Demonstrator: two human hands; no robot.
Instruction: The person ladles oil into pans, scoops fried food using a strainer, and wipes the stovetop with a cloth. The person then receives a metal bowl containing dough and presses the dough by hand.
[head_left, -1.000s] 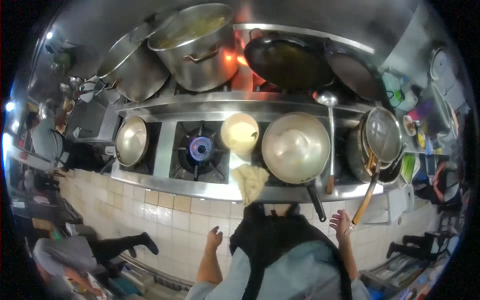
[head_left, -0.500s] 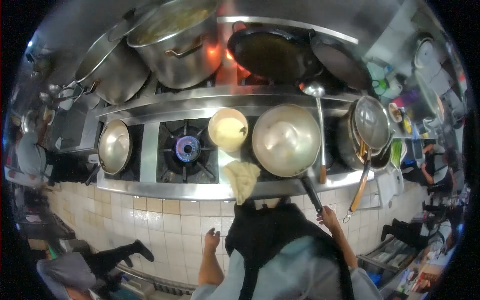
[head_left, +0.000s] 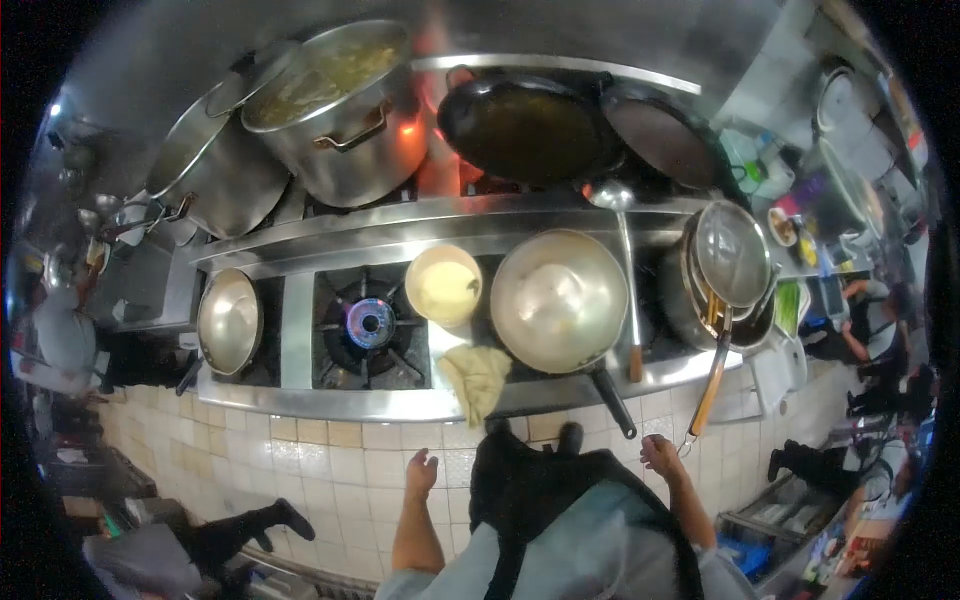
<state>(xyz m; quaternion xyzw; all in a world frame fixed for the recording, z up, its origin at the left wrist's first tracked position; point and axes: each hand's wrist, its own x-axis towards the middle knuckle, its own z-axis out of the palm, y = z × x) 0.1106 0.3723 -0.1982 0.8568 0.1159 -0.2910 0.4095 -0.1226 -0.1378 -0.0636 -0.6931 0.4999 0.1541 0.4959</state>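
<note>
The right hand (head_left: pixel 660 455) was just beside the black handle end of the wide pan (head_left: pixel 558 300), apart from it, fingers loosely curled. The left hand (head_left: pixel 421 472), fingers partly bent, was over the tiled floor (head_left: pixel 345 465), well apart from the stove's front edge (head_left: pixel 345 403). The pan sat on the stove, its handle jutting beyond that edge, as did the handle of the strainer (head_left: pixel 733 255). A cloth (head_left: pixel 476 382) draped over the edge between the lit burner (head_left: pixel 370 323) and the pan; a tub (head_left: pixel 444 287) stood behind it.
</note>
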